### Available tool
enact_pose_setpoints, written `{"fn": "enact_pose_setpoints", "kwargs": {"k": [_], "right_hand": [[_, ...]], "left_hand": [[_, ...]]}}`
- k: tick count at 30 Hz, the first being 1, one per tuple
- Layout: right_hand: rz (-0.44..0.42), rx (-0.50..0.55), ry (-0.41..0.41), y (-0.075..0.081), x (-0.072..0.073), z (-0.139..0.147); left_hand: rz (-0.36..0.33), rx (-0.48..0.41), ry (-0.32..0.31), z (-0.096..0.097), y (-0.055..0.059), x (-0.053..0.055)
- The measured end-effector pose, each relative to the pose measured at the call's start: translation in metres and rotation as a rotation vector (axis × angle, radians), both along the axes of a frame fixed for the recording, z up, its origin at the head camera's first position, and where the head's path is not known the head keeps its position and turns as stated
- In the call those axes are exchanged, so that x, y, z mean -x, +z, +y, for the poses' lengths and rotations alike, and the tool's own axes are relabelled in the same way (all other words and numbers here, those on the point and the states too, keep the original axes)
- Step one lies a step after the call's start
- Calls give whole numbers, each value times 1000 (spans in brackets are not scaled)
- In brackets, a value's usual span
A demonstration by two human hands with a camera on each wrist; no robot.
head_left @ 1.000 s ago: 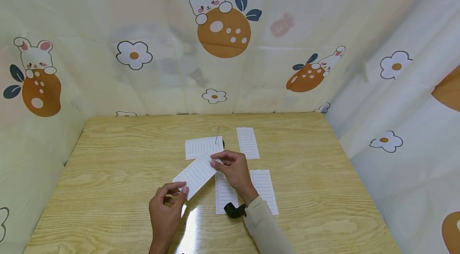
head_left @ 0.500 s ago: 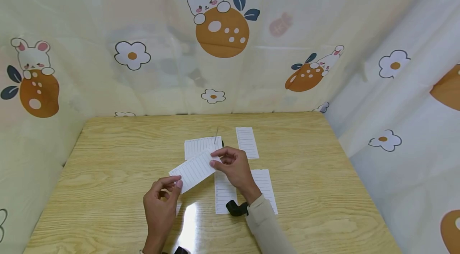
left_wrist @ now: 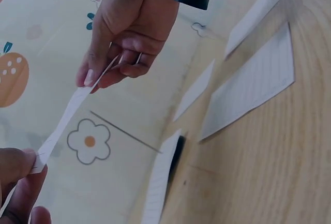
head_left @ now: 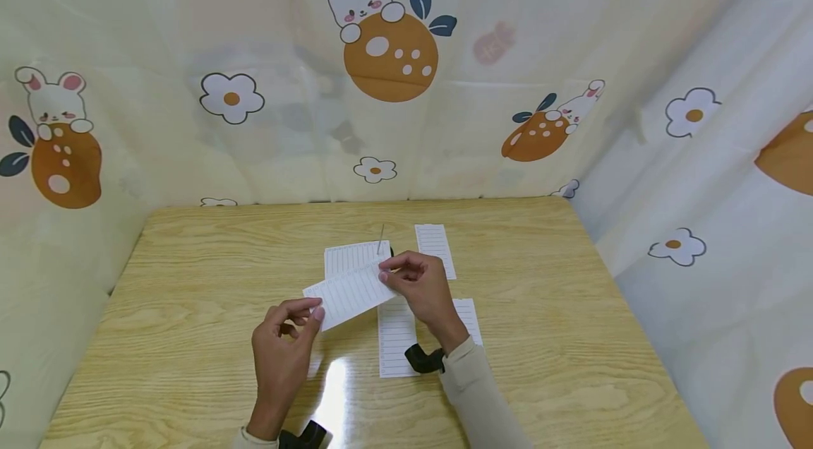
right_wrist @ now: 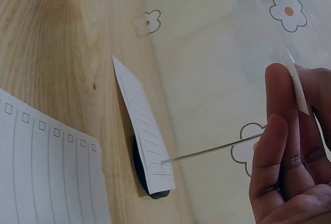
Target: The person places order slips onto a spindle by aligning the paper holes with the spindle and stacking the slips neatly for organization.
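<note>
Above the worktop (head_left: 559,336), the left hand (head_left: 279,343) and right hand (head_left: 422,286) each pinch one end of a white card (head_left: 351,296), I'd guess to keep it flat. It sits at the left hand's two o'clock, the right's nine. Past its twelve o'clock, a spike (head_left: 381,237) pierces another card (head_left: 346,260), presumably anchoring it; a third card (head_left: 395,339) lies at the right hand's seven.

1. My left hand (head_left: 279,350) is at the left end of the lined card (head_left: 351,296), thumb and finger pinching, the rest kinda curled.
2. My right hand (head_left: 424,291) has the card's right end pinched between thumb and finger.
3. Right sleeve (head_left: 480,399) comes in from below right of the card.
4. Left wrist (head_left: 265,419) sits below left of it.
</note>
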State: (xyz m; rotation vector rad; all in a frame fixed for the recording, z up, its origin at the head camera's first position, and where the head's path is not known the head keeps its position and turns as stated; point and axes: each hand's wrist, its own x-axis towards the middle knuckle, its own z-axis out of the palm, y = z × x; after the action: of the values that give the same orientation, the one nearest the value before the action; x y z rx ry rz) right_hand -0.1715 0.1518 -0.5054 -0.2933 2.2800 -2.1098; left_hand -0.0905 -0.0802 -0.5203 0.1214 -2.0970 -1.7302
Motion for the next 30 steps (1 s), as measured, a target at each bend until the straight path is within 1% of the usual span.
{"fn": "enact_pose_setpoints", "kwargs": {"k": [10, 14, 19, 30], "right_hand": [[41, 24, -23, 5, 2, 2], [46, 37, -41, 8, 5, 2], [56, 48, -67, 15, 8, 2], [79, 36, -110, 23, 16, 3]], "left_hand": [[-20, 31, -7, -1, 7, 11], [-15, 38, -10, -1, 9, 16], [-1, 35, -25, -1, 13, 25], [10, 29, -44, -1, 22, 42]]}}
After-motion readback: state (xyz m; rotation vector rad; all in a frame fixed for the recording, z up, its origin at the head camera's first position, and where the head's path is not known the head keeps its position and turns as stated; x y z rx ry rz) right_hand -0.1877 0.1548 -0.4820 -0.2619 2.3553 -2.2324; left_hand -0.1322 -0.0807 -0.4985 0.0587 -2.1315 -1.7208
